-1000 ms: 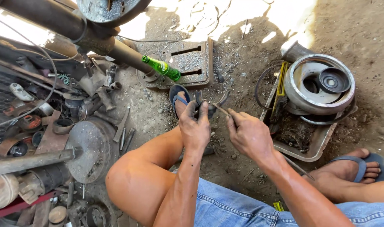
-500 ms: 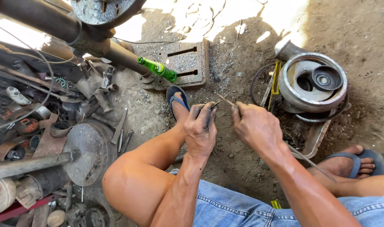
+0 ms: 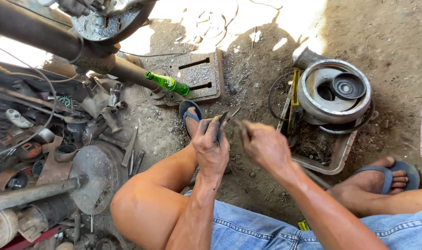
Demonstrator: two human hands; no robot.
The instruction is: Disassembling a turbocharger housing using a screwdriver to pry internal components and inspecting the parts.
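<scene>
The left hand (image 3: 212,147) is curled, its fingers (image 3: 206,132) folded together and clamped around a small dark metal part (image 3: 221,124) whose narrow end sticks up out of the fist. The right hand (image 3: 262,144) sits just beside it, fingers bunched and pinched on a thin metal rod (image 3: 237,122) whose tip points toward the dark part; whether rod and part actually touch cannot be told, as the spot is small and blurred. Both hands hover above the ground, between the person's bent knees.

Below them lies bare, oily dirt ground (image 3: 248,88) scattered with metal filings, partly in bright sun at the top. A green glass bottle (image 3: 167,83) lies on its side against a slotted steel plate (image 3: 199,76). To the right, a round metal housing (image 3: 333,92) with a dark pulley inside rests on a shallow, grimy metal tray (image 3: 329,155). At left is a heap of rusty machine parts, a thick pipe (image 3: 40,34) and a round metal disc (image 3: 93,176). Each foot wears a blue flip-flop (image 3: 396,173), and the person wears denim shorts (image 3: 252,229).
</scene>
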